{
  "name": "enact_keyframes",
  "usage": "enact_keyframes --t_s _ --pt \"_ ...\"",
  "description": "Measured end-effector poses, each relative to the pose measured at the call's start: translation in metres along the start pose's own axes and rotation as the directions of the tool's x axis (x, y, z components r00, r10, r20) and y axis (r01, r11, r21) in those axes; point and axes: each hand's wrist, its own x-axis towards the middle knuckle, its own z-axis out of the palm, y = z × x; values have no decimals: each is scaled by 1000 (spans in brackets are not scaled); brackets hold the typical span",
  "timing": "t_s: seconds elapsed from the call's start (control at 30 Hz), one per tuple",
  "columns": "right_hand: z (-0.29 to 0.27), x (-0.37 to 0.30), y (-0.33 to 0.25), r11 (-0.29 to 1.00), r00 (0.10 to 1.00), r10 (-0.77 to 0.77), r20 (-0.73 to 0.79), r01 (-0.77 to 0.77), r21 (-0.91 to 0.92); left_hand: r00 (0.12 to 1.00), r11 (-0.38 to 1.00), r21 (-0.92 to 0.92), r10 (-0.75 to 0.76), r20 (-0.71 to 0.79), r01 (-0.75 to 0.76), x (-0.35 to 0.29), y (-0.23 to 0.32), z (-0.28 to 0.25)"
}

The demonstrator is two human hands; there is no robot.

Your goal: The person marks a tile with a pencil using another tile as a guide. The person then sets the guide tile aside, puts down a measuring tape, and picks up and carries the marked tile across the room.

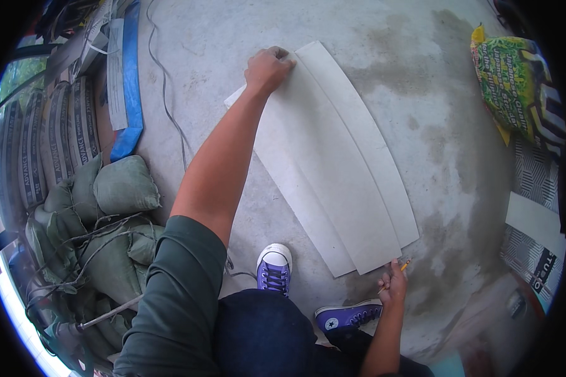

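A long pale flat board (333,163) lies on top of a wider pale board (380,157) on the concrete floor. The lower one shows along both long sides of the upper. At their far end, my left hand (270,68) has its fingers curled over the edge of the upper board; its fingertips are partly hidden. My right hand (393,283) is at the near right corner of the upper board, a finger touching that corner. A yellow pencil (405,265) is held in its curled fingers.
Green stuffed sacks (127,184) and dark-striped bags (60,132) are stacked at left, beside a blue strip (130,81) and a cable (163,75). A green-yellow printed bag (506,81) and patterned boxes (534,173) stand at right. My purple shoes (275,273) are near the boards.
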Motion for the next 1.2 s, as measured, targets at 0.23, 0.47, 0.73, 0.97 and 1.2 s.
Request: enact_keyframes --t_s 0.23,0.47,0.73,0.97,1.2 --pt "-2 1 -1 1000 1000 -5 0 5 -8 1000 1000 -7 1 -3 -2 0 0 0" --pt "1 -1 -1 999 1000 -18 -10 18 -36 1000 999 37 -3 4 2 0 2 0" --pt "-1 0 1 999 1000 -31 -2 31 -42 999 992 120 -36 9 35 -1 4 -1" --pt "0 1 2 999 1000 -16 -2 16 -45 993 990 137 -59 100 45 -9 -4 -18" --pt "-2 1 1 999 1000 -16 -7 16 -49 991 981 182 -93 98 74 -27 -25 -41"
